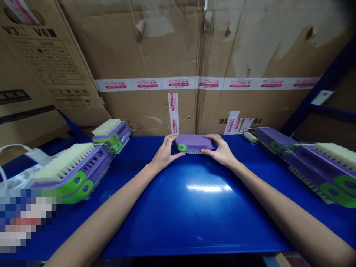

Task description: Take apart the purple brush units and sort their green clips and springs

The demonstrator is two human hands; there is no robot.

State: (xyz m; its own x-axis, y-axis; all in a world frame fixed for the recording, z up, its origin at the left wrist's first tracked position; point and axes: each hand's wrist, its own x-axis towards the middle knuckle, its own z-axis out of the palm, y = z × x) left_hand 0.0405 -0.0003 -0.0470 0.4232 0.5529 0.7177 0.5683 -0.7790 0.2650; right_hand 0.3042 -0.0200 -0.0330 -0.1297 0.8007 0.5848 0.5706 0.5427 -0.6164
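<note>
A purple scrub brush (194, 142) with a green end piece lies bristles down near the back of the blue shelf (178, 207). My left hand (164, 154) grips its left end, fingers on top and thumb low at the front. At the brush's right end, my right hand (220, 150) holds it the same way, the thumb across its front. Both arms reach forward over the shelf. Part of the bristles shows below the purple body; its far side is hidden.
More purple and green brushes sit at the left (66, 167), some bristles up, and at the right (314, 159). A small cream roll-like item (250, 137) lies back right. Taped cardboard (155, 111) forms the rear. A white cable (13, 146) curves at far left.
</note>
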